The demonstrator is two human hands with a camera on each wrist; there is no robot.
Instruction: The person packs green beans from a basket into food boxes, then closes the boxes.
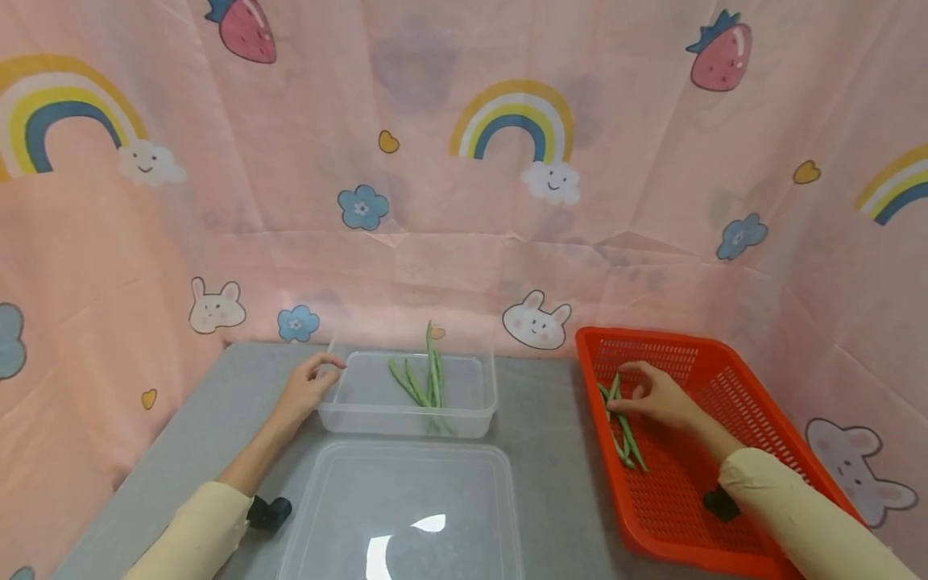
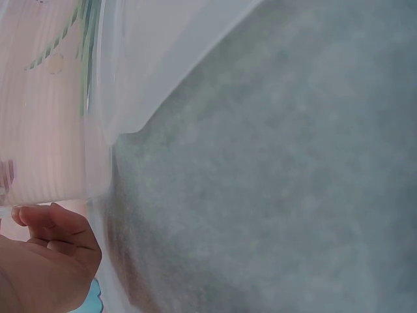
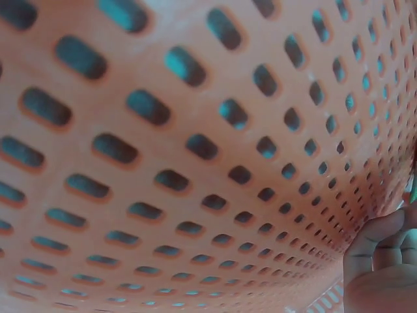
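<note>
A clear plastic box point(image 1: 377, 419) stands on the grey table with several green beans point(image 1: 424, 379) lying in it. My left hand point(image 1: 312, 387) grips the box's left rim, thumb over the edge; in the left wrist view the curled fingers point(image 2: 55, 228) lie against the clear wall point(image 2: 45, 150). At the right, a red perforated basket point(image 1: 732, 403) holds a few more green beans point(image 1: 623, 431). My right hand point(image 1: 652, 399) is inside it, fingers pinching those beans at their upper end. The right wrist view shows only the basket floor point(image 3: 195, 163) and part of the right hand's fingers point(image 3: 371, 241).
A clear lid point(image 1: 406, 515) lies flat on the grey table point(image 1: 544, 451) in front of the box. A pink printed cloth point(image 1: 464, 201) walls in the table at the back and both sides. Bare table lies between box and basket.
</note>
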